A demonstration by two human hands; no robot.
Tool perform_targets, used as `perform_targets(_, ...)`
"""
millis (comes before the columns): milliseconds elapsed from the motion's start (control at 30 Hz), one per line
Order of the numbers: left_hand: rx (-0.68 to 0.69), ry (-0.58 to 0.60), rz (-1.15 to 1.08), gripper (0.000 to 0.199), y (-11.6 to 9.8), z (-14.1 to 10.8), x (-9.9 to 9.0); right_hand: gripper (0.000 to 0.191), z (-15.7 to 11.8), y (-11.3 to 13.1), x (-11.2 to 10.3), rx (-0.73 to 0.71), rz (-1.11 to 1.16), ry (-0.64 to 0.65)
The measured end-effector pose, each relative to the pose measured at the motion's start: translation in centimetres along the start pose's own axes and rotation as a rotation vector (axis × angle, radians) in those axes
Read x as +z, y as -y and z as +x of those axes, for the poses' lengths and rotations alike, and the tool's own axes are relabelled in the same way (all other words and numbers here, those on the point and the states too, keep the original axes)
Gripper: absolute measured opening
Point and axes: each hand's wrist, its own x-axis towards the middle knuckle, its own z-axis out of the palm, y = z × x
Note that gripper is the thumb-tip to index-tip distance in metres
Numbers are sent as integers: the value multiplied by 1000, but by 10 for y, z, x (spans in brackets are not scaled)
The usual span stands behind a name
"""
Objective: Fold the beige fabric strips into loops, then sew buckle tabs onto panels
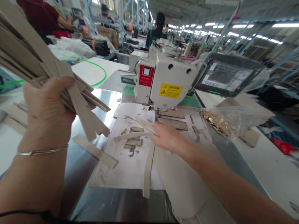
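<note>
Left fingers [50, 85] clench beige strips [30, 59]; right fingers [161, 132] lie open across a strip [133, 135].

Strip bundle: the bundle of strips [28, 53] runs off the upper left edge, its far ends cut off.
Left hand: the left hand [48, 105] hides the bundle's middle.
Right hand: the right hand [170, 138] covers the ends of the curved strip [133, 136].
Sewing machine: the sewing machine [165, 77] hides the far side of the desk [112, 199]; its needle is too small to make out.
Screen: the screen [224, 76] is blurred, its text unreadable.
Bag: the plastic bag [235, 119] blurs the small gold pieces [217, 123], too small to identify.
Pale shape: the pale shape [184, 180] lies partly under the right forearm [229, 183]; what it is, cannot tell.
Co-worker: the co-worker [37, 14] at upper left is cut off by the top edge.
</note>
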Motion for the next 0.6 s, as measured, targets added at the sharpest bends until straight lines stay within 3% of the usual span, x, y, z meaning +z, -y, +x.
perform_targets(267, 16, 14, -13, 27, 5, 2, -1, 45, -1, 4, 9, 31, -66, 64)
perform_targets(600, 25, -21, -145, 30, 14, 10, -2, 32, 14, 25, 18, -8, -34, 64)
